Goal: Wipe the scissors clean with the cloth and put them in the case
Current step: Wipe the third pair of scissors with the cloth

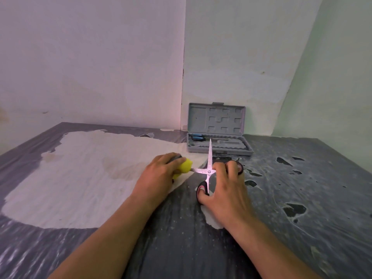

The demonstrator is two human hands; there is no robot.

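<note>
The scissors [209, 170] were spread wide open just above the surface [302, 198], in front of the person, with one blade pointing away toward the case [218, 135] and the other pointing left. The right hand [227, 190] held them by the dark handle loops, thumb through the near loop and fingers curled round the far one. The left hand [159, 176] was clamped round a yellow cloth [186, 165], which was wrapped over the tip of the left-pointing blade. The grey case stood open against the wall, lid upright, with a blue-handled screwdriver [198, 137] lying in its tray; the far blade tip appeared to overlap the case's front edge in this view, though whether it touched could not be told.

The main danger was the bare edge: if the cloth slipped or bunched thin, the left fingers could have run onto the blade. Any squeeze of the right hand would have swung the blades together onto the cloth and the fingers behind it. The upright blade might also have knocked the case during a wiping stroke
</note>
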